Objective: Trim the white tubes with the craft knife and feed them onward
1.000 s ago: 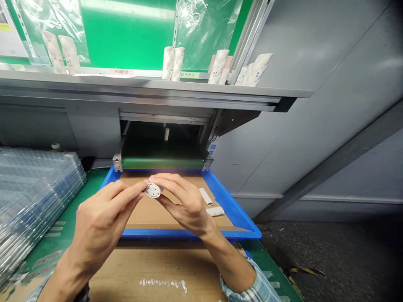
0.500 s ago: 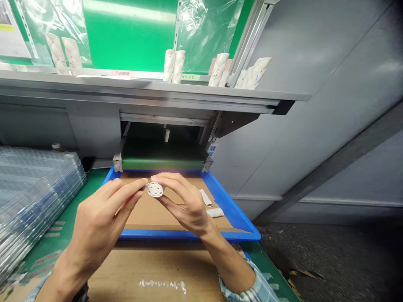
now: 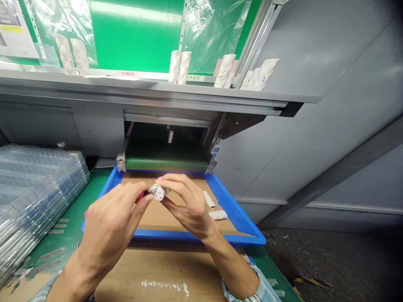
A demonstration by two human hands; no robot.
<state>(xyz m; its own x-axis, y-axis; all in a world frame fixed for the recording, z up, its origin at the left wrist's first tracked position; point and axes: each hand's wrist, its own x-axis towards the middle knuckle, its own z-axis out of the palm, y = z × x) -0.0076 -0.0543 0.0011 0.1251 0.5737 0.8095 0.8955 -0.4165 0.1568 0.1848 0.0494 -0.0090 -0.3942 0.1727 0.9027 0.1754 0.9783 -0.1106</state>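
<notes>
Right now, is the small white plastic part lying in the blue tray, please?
No, the right hand holds the white plastic part up, clear of the blue tray.

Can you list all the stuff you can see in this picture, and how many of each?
white plastic part: 1, white, held in the right hand's fingers
small pink object: 1, pink, at the left hand's fingertips
short tubes: 2, white, lying in the tray
tube: 1, white, beyond the belt
patterned tubes: about 9, white, on the shelf
tray: 1, blue, on the bench
belt: 1, green, behind the tray
stacked trays: many, clear, on the left
cardboard sheet: 1, brown, nearest the person
left hand: 1, bare, left
right hand: 1, bare, right
</notes>
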